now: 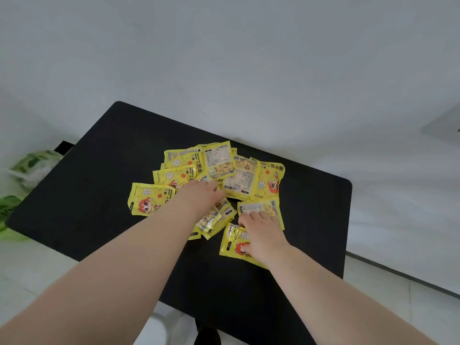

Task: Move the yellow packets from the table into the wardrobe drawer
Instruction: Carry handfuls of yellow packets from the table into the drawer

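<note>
Both hands are down in the heap of yellow hand-warmer packets on the black desk, the left hand with its fingers buried and grip unclear, the right hand with fingers curled, crinkling one; they look light, slick and floppy, best gathered by the edges.

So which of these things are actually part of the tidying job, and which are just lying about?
Part of the job: yellow packets, the black table they lie on, left hand and right hand, both on the packets. The wardrobe drawer is not in view.
Just lying about: green leaf-print bag beside the table.
</note>
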